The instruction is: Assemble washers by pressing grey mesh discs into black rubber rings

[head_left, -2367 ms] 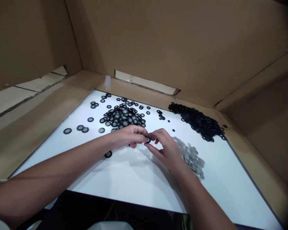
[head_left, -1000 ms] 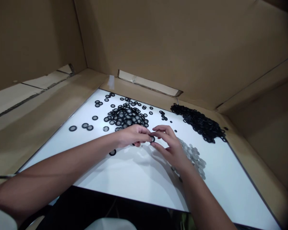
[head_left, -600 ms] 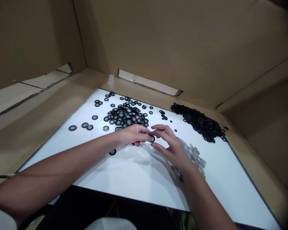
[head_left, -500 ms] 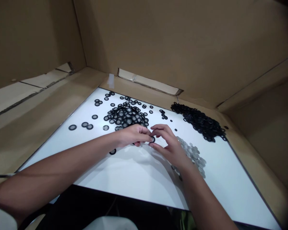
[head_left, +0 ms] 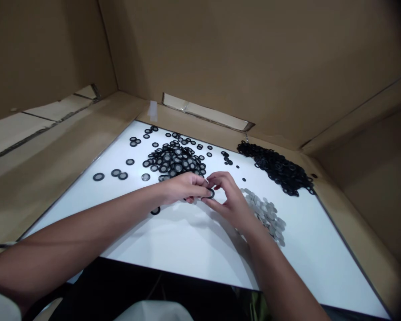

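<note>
Over the white board, my left hand (head_left: 189,187) pinches a small black ring (head_left: 212,193) between thumb and fingers. My right hand (head_left: 229,196) curls around the same ring from the other side, its thumb below and fingertips above, close to the left fingertips. Whether a grey disc sits inside the ring is hard to see, as the left thumb covers part of it. Just behind my left hand lies a heap of black rings with grey discs in them (head_left: 175,160). A loose ringed disc (head_left: 156,210) rests beside my left wrist. Grey discs (head_left: 269,216) are piled beyond my right wrist.
A long heap of plain black rings (head_left: 277,167) lies at the right back edge of the white board (head_left: 173,249). Several ringed discs (head_left: 123,176) are scattered at the left. Cardboard walls (head_left: 220,58) with cut slots enclose the board.
My right thumb has shifted slightly left along the ring, and both hands stay together. The whole view has moved a little; the heaps look the same.
</note>
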The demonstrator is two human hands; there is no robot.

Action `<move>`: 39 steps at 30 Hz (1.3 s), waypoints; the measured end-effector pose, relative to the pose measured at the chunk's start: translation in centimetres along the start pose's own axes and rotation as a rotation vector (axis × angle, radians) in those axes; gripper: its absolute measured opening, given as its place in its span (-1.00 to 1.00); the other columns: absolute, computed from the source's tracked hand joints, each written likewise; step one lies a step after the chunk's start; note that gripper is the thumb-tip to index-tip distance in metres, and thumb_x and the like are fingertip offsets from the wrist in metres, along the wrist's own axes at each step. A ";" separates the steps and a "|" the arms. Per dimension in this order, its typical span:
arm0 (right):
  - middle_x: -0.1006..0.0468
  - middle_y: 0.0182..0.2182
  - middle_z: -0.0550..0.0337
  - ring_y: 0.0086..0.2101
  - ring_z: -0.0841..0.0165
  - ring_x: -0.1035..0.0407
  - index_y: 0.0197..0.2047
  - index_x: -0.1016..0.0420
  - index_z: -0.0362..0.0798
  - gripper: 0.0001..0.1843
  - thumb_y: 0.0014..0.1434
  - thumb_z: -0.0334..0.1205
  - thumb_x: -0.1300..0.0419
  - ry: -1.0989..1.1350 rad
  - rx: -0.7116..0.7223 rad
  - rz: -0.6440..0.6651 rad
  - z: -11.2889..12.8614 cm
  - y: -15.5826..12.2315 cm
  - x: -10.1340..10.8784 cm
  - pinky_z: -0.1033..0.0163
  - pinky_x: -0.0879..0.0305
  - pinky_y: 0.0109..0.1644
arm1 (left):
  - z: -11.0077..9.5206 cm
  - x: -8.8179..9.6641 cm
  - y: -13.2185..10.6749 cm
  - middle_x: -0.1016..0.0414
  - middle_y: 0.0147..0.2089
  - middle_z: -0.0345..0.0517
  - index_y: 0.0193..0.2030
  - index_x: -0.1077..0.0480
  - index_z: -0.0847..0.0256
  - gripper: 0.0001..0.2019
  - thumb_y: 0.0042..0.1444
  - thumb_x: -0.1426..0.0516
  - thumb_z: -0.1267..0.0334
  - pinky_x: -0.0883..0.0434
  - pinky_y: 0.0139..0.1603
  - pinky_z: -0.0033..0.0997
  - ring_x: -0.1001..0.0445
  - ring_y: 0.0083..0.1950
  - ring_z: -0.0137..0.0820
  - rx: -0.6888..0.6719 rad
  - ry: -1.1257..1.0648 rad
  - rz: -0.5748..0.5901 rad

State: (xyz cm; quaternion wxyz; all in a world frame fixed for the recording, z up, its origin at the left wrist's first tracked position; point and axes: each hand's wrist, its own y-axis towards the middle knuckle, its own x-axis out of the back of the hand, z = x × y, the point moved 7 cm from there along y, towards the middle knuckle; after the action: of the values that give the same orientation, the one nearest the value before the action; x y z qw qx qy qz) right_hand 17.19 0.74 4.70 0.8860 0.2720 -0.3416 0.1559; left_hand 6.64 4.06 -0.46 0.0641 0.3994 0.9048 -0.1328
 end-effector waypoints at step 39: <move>-0.32 0.05 0.01 0.08 0.16 -0.27 -0.01 -0.37 0.07 -0.76 0.24 -0.21 -0.21 0.045 0.035 0.048 -0.4 0.1 -0.1 -0.04 -0.30 0.16 | 0.1 0.4 0.0 -0.25 -0.43 -0.27 -0.33 -0.42 0.28 -0.78 -0.02 -0.27 0.17 -0.09 -0.49 -0.50 -0.17 -0.46 -0.55 0.035 0.026 -0.050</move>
State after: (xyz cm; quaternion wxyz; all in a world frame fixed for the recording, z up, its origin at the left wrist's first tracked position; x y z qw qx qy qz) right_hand 17.23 1.02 4.41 0.8845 0.2755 -0.3254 0.1893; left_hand 6.40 4.33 -0.66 0.0423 0.3794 0.9128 -0.1451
